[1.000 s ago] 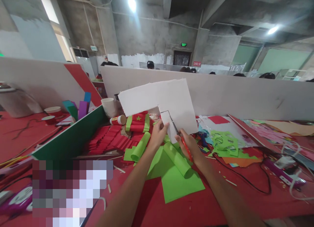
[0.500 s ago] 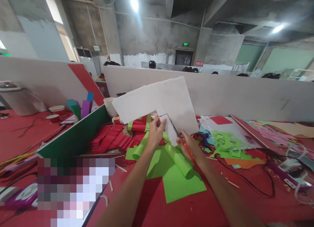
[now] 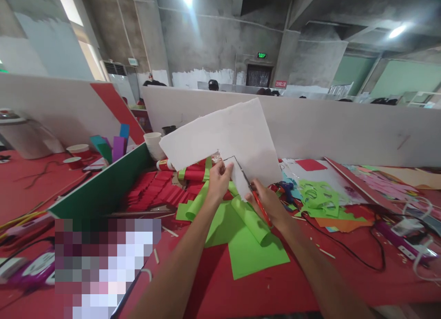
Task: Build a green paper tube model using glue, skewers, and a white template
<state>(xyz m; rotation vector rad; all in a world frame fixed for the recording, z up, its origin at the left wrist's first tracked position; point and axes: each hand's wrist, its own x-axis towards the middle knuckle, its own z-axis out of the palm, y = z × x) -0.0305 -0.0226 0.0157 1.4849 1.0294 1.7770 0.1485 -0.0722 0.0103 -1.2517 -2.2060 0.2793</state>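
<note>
A large white sheet [image 3: 237, 130], seemingly paper or thin card, is held up in front of me, with dark lines marked near its lower middle. My left hand [image 3: 219, 179] pinches its lower edge beside those lines. My right hand [image 3: 263, 197] grips orange-handled scissors [image 3: 261, 208], whose blades lie along a cut in the sheet. A narrow white flap [image 3: 240, 180] hangs between the two hands. Below them, partly curled green paper [image 3: 255, 259] rests on the red tabletop.
Folded red paper strips [image 3: 155, 190] lie behind a green board [image 3: 103, 181] at left, near a white cup [image 3: 153, 144]. At right are green paper cut-outs [image 3: 319, 199] and a black cable [image 3: 347, 250]. A white partition [image 3: 344, 135] runs across the back.
The whole view has shifted slightly, so the table appears a little higher. Both hands keep their holds, and the scissors stay at nearly the same place in the sheet.
</note>
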